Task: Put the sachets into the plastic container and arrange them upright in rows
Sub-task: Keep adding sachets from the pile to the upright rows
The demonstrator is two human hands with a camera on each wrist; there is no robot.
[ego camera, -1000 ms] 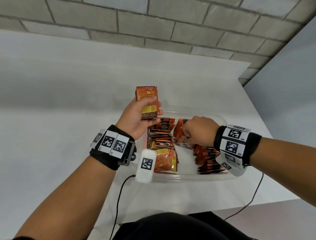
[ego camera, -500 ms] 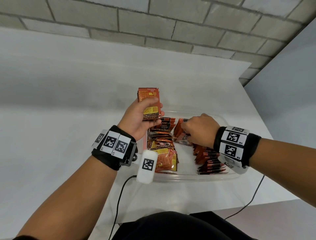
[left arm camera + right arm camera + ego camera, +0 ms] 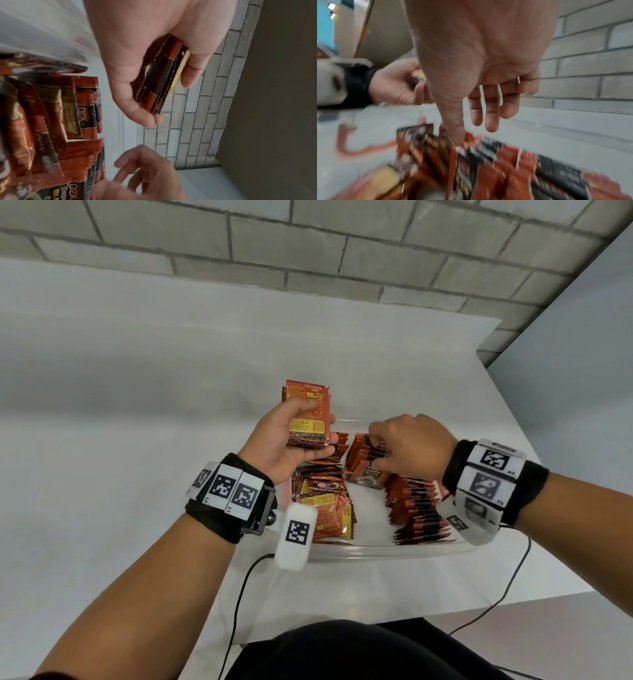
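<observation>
Holding a small stack of red-and-black foil sachets [image 3: 308, 414] upright, the left hand [image 3: 284, 440] has its grip curled round the stack, thumb on the printed face, above the far left corner of the clear plastic container [image 3: 376, 551] on the white tabletop [image 3: 137, 405]. Just right of it, the right hand [image 3: 409, 445] reaches down with loosely spread fingers, its thumb tip [image 3: 458, 140] touching the tops of the upright row of sachets [image 3: 411, 501] standing beneath that grip. Loose flat-lying sachets [image 3: 325, 501] fill the container's left side below the left grip.
</observation>
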